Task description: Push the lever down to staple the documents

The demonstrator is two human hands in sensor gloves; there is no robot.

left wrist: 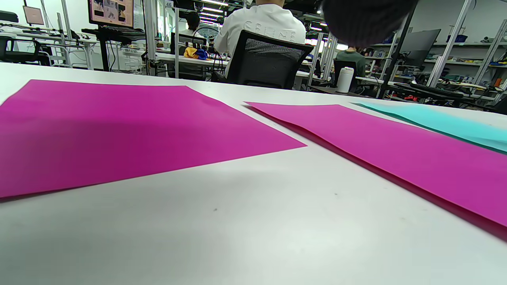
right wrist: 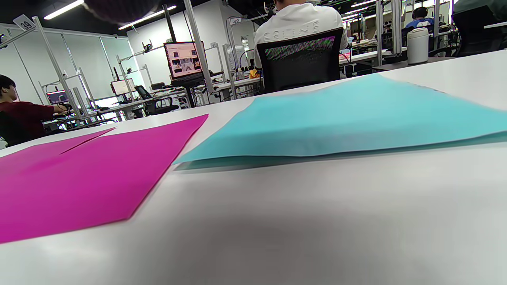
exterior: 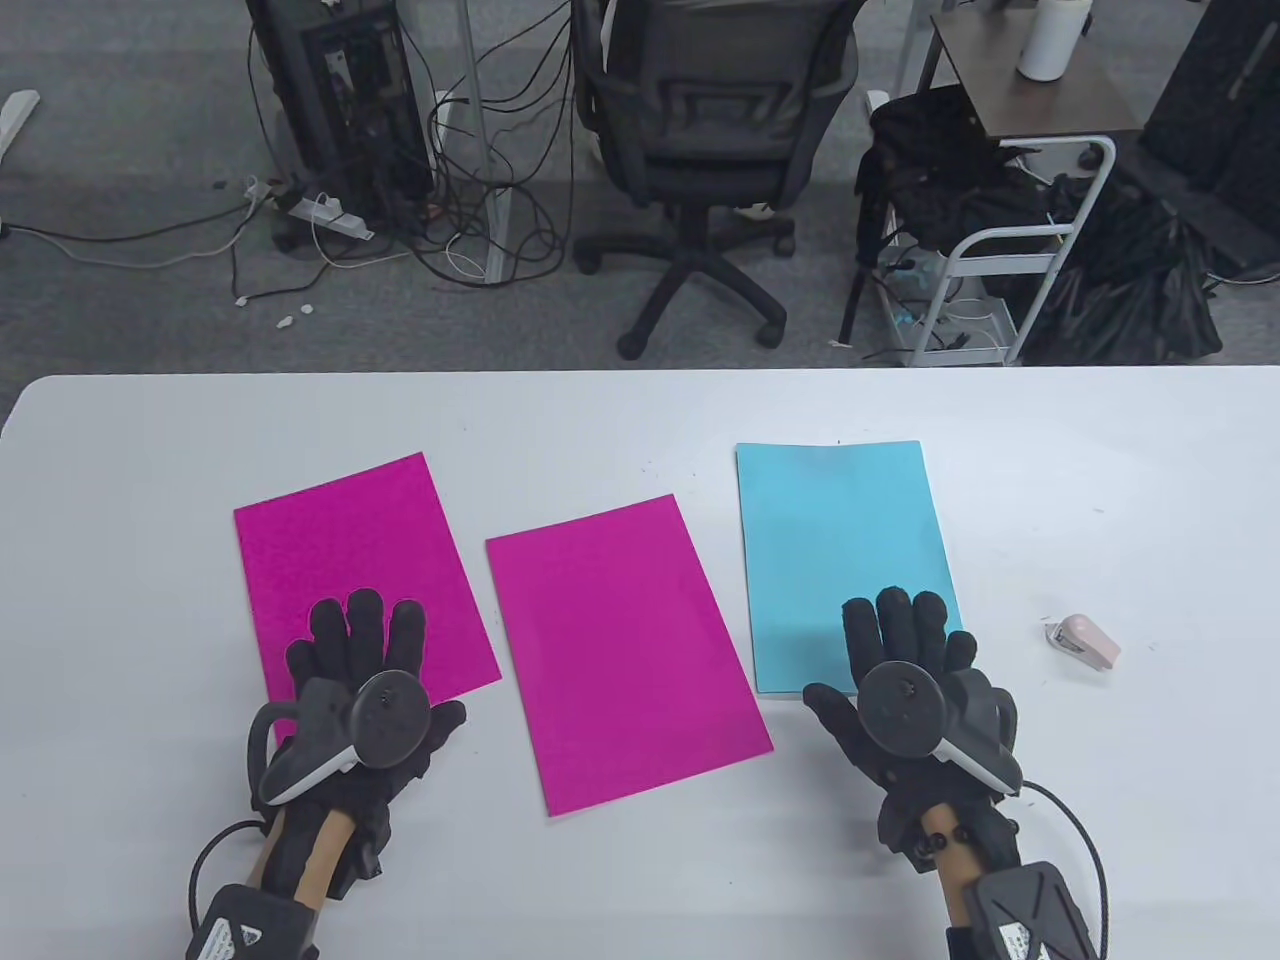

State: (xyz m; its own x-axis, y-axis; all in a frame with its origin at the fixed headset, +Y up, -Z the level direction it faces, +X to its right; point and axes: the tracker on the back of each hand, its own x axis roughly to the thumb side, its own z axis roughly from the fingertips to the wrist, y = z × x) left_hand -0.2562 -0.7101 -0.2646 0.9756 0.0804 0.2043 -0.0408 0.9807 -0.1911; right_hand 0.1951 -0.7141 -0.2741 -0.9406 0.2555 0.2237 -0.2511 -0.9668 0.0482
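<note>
We see three sheets on the white tabletop: a left magenta sheet toward the left edge, a middle magenta sheet near the front edge, and a cyan sheet right of centre, none overlapping. The pink stapler lies near the right edge, just beside the cyan sheet, apart from both hands. Our left hand lies flat, fingers spread, over the left magenta sheet's near corner, grasping nothing. Our right hand is likewise spread, fingers over the cyan sheet's near edge, grasping nothing. In the right wrist view that near edge looks slightly lifted off the tabletop.
</note>
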